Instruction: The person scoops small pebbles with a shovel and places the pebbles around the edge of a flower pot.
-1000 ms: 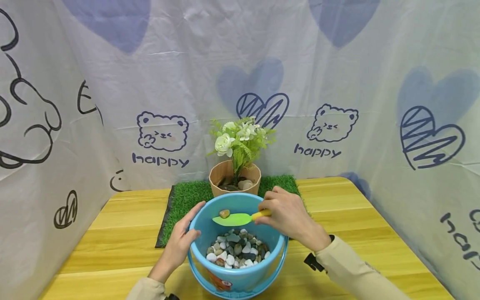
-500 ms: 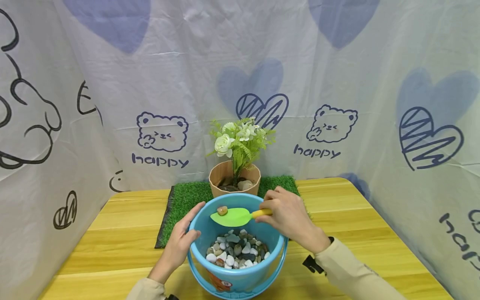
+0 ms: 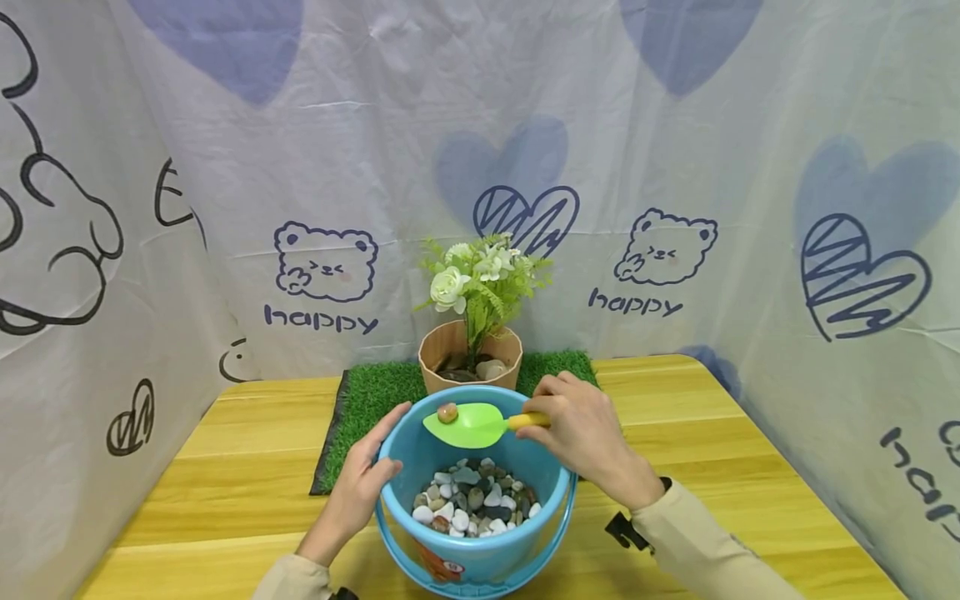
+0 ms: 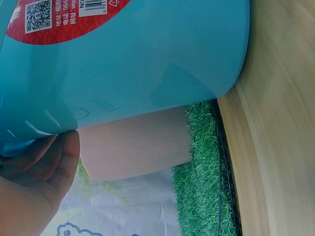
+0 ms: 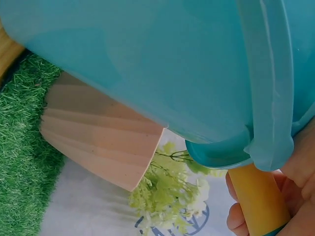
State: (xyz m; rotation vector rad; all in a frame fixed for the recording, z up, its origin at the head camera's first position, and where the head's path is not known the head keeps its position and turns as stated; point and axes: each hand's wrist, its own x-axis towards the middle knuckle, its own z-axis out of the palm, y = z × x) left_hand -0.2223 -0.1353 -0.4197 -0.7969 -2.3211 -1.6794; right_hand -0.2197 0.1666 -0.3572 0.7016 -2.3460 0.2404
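A light blue bucket (image 3: 399,517) stands on the wooden table with several white, grey and brown pebbles (image 3: 476,498) in its bottom. At its left rim my left hand (image 3: 358,487) holds on, thumb over the edge and fingers (image 4: 66,152) along the outer wall. My right hand (image 3: 581,429) grips the yellow handle (image 3: 529,420) of a toy shovel. The handle (image 5: 258,199) also shows in the right wrist view. Inside the bucket's upper part, the green shovel blade (image 3: 476,427) carries one brown pebble (image 3: 447,413) near its tip, above the other pebbles.
Behind the bucket, a pinkish-tan flowerpot (image 3: 435,354) with white flowers (image 3: 480,279) and a few stones stands on a green turf mat (image 3: 382,383). Wooden table (image 3: 675,417) extends to both sides. Printed cloth (image 3: 360,150) hangs at the back and sides.
The shovel blade has risen slightly and turned its upper face more toward the head camera. The brown pebble has gone up with it. My left hand and the bucket look unmoved.
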